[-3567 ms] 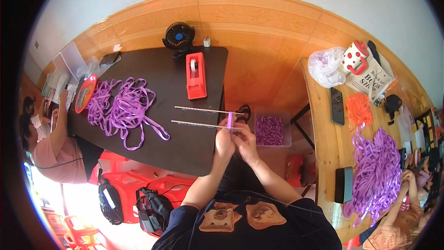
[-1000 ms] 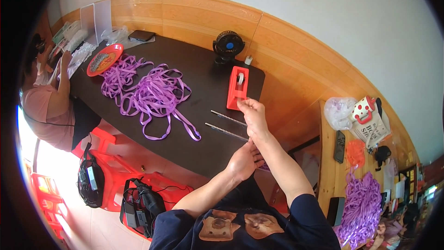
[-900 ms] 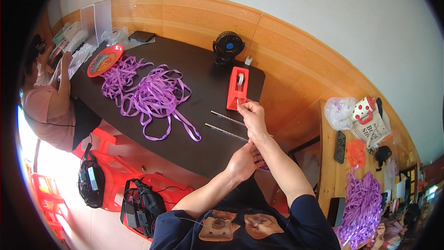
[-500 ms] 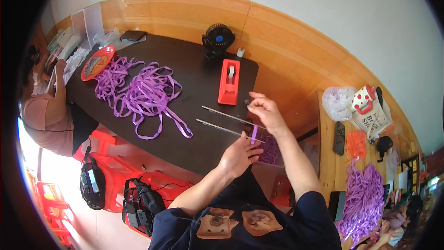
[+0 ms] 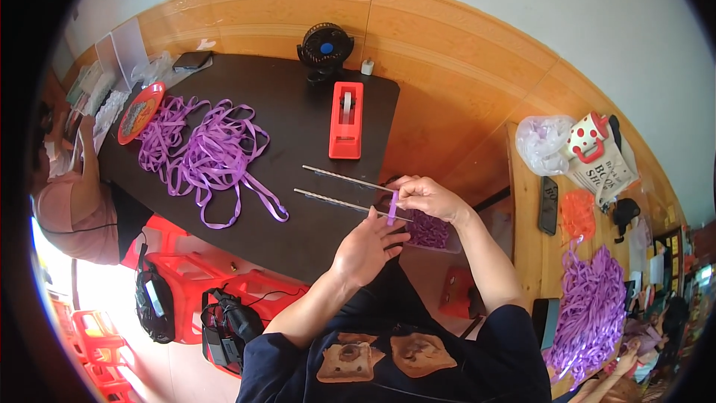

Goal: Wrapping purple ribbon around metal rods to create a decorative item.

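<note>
Two thin metal rods reach out past the right edge of the dark table, side by side. A short purple ribbon band goes across both near their ends. My right hand is closed in a pinch right against the band's far side; what lies between its fingertips is hidden. Below the near rod my left hand is palm up with its fingers spread, thumb and fingertips close to the band's near end. A big tangle of purple ribbon lies on the table to the left.
On the dark table stand a red tape dispenser, a black fan and a red plate. Purple ribbon pieces lie beneath the rods. A wooden table at right bears more ribbon. Another person works at far left.
My right hand has come down and left, from above the far rod to the purple band; the small dark piece in its fingertips is now hidden. The view has shifted slightly.
</note>
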Available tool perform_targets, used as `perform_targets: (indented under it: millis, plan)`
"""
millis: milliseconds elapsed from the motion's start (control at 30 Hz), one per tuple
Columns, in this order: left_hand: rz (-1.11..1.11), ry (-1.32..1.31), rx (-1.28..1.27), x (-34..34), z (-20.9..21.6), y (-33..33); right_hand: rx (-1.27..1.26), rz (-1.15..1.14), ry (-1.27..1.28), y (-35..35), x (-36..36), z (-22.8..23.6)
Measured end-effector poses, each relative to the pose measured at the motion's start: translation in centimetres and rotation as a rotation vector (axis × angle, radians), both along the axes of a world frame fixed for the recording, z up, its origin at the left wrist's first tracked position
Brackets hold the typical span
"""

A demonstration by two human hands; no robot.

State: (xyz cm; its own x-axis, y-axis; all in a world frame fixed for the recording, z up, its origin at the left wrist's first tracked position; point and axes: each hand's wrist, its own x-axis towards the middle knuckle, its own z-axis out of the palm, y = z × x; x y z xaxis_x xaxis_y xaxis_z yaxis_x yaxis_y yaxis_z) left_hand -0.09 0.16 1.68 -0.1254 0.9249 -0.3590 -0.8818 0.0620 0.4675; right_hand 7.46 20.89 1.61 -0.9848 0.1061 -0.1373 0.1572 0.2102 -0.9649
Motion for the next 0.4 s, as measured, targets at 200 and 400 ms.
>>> perform_targets:
  millis: [200,400]
  plan:
    - [0.010,-0.009,-0.004,0.03,-0.20,0.09,0.111,0.004,0.112,-0.14,-0.33,-0.21]
    - [0.003,-0.021,0.011,-0.04,-0.46,0.11,0.298,-0.026,0.112,-0.37,-0.42,-0.36]
